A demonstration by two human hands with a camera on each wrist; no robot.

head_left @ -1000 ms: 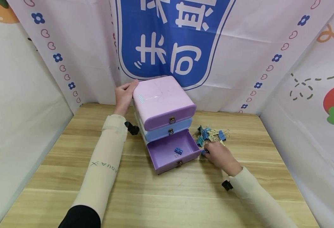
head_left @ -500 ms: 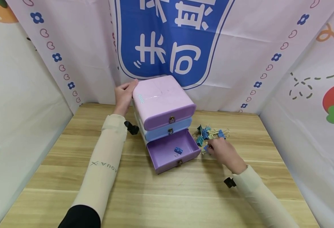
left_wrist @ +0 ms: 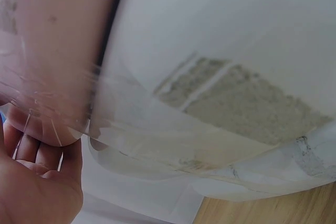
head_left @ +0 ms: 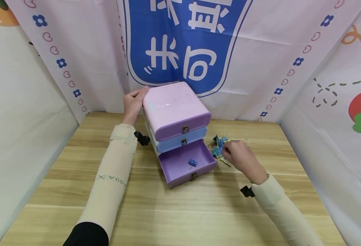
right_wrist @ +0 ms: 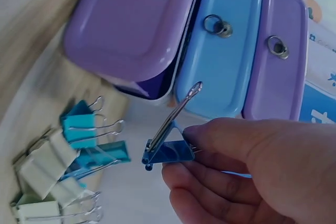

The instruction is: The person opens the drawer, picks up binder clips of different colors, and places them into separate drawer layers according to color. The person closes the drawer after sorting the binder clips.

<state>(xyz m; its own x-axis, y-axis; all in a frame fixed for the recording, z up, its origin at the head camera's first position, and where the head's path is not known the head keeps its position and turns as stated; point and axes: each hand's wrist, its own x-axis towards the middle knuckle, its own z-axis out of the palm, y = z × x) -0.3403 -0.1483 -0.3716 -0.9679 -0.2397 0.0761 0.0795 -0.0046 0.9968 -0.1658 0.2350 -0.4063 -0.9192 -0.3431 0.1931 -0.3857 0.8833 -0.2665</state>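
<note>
My left hand (head_left: 132, 106) grips the back left corner of a small drawer box (head_left: 177, 99); in the left wrist view its fingers bend round the back edge. The box has a pink top, and its lowest purple drawer (head_left: 180, 179) is pulled out. One blue binder clip (head_left: 192, 163) lies inside that drawer. Right of it, my right hand (head_left: 241, 159) pinches another blue binder clip (right_wrist: 181, 151) between thumb and fingers, its wire handles pointing up in the right wrist view. Close below the hand lies a pile of teal, blue and pale yellow binder clips (right_wrist: 47, 161).
The box stands on a wooden table (head_left: 156, 218) near the back, before a printed cloth (head_left: 254, 82). A blue drawer (head_left: 168, 145) and a purple top drawer (head_left: 171, 131), both with ring pulls, are pushed in. Cloth walls stand at both sides.
My right hand has moved right and back over the pile from beside the open drawer's corner. Pale yellow clips now show on the pile's near side. My left hand has stayed at the box.
</note>
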